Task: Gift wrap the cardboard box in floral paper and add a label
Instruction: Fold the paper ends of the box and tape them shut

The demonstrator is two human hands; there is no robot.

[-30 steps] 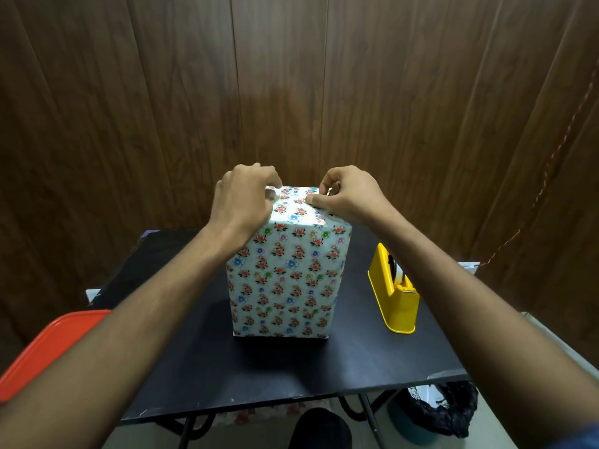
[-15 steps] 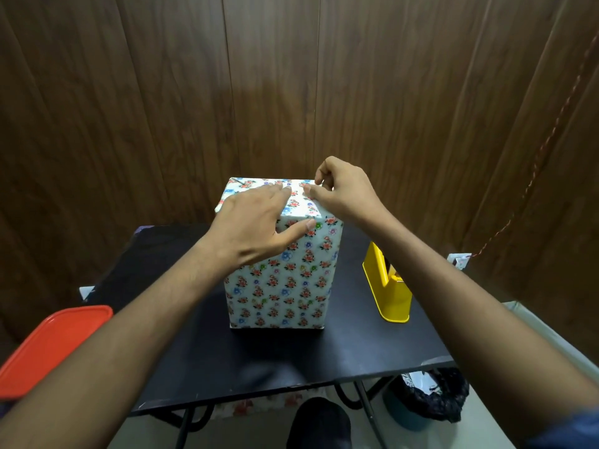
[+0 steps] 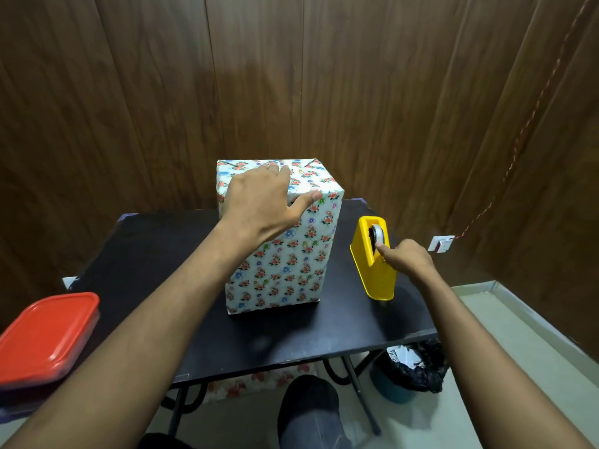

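The box (image 3: 291, 254), wrapped in white floral paper, stands upright in the middle of the black table (image 3: 155, 254). My left hand (image 3: 262, 202) lies flat on its top, fingers straight and thumb along the front top edge, pressing the folded paper down. My right hand (image 3: 405, 259) is at the yellow tape dispenser (image 3: 372, 270) to the right of the box. One digit reaches onto the tape roll (image 3: 377, 236) while the other fingers curl. Whether it pinches the tape end is hidden.
A red-lidded plastic container (image 3: 45, 338) sits at the table's left front corner. Below the table's right edge a bin with a black liner (image 3: 415, 371) stands on the floor. Dark wood panelling rises close behind the table. My knee (image 3: 308, 406) shows under the front edge.
My right hand left the top of the box and moved down right to the tape dispenser. My left hand went from curled to flat on the box top.
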